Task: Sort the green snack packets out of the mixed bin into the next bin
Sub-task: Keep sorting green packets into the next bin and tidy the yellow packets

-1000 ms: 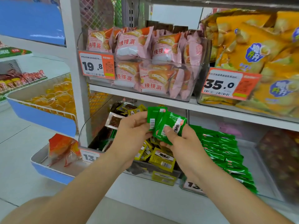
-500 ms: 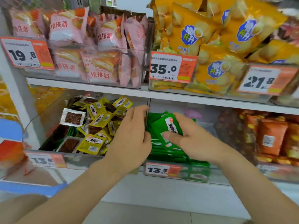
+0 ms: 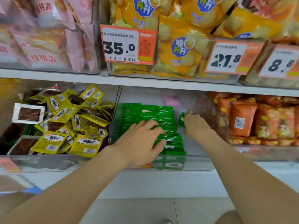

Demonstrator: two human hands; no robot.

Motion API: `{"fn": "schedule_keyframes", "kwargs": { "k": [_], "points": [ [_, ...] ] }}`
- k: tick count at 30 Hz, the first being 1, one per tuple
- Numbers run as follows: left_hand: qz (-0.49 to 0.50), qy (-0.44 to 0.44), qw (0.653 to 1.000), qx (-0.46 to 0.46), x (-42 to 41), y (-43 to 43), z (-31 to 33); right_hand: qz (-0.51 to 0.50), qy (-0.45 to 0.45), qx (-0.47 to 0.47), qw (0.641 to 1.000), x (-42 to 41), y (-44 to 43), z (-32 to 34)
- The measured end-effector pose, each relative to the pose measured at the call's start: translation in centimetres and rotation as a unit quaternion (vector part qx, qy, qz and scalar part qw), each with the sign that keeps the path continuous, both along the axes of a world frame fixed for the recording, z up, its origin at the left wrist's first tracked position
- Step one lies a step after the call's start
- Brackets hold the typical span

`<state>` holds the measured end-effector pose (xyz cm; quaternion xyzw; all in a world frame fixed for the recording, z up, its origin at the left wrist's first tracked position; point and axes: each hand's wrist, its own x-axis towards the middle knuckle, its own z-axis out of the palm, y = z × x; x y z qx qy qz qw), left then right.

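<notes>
Both hands have pushed deeper into the next bin (image 3: 198,164) since half a second ago, when they were bunched at the divider. The left hand (image 3: 142,141) now lies flat with fingers spread on the rows of green snack packets (image 3: 148,113) stacked there. The right hand (image 3: 196,125) has swung out to the right of the stack. Its fingers are curled round one green packet (image 3: 181,119), held on edge just beside the rows.

Left of the divider, the mixed bin (image 3: 48,163) holds a jumble of yellow packets (image 3: 84,143) and clear-windowed brown packets (image 3: 29,114). Over on the right sit orange packets (image 3: 242,118).

On the shelf above there are pink packets (image 3: 45,50), then yellow crisp bags (image 3: 182,49) behind the 35.0 price tag (image 3: 127,44), and a 21.8 price tag (image 3: 226,59) beyond.
</notes>
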<state>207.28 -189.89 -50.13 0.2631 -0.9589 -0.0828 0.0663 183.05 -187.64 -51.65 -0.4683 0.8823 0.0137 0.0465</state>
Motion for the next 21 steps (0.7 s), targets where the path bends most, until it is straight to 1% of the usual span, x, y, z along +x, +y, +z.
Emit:
{"fn": "schedule_keyframes", "kwargs": {
  "k": [3, 7, 10, 14, 15, 18, 21],
  "points": [
    [-0.011, -0.046, 0.995, 0.085, -0.5, -0.7, 0.1, 0.008, 0.01, -0.008, 1.0, -0.9, -2.5, -0.7],
    [-0.01, -0.082, 0.987, 0.134, -0.7, -1.4, -0.1, 0.035, -0.034, -0.01, 0.999, -2.2, -5.3, -1.5],
    [-0.003, -0.087, 0.986, 0.145, -1.1, -1.8, -0.1, 0.026, -0.032, -0.02, 0.999, -2.3, -5.7, -1.8],
    [-0.002, -0.08, 0.988, 0.133, -1.2, -1.9, -0.1, -0.007, 0.024, -0.048, 0.999, -2.3, -5.4, -1.8],
    [-0.004, -0.082, 0.988, 0.132, -1.2, -1.9, -0.1, -0.009, 0.025, -0.051, 0.998, -2.3, -5.3, -1.8],
    [-0.008, -0.091, 0.987, 0.133, -1.2, -1.8, -0.1, 0.02, -0.003, -0.052, 0.998, -2.3, -5.2, -1.8],
    [-0.008, -0.099, 0.985, 0.138, -1.1, -1.8, 0.1, 0.035, 0.027, -0.046, 0.998, -2.6, -5.2, -1.4]
  ]
}}
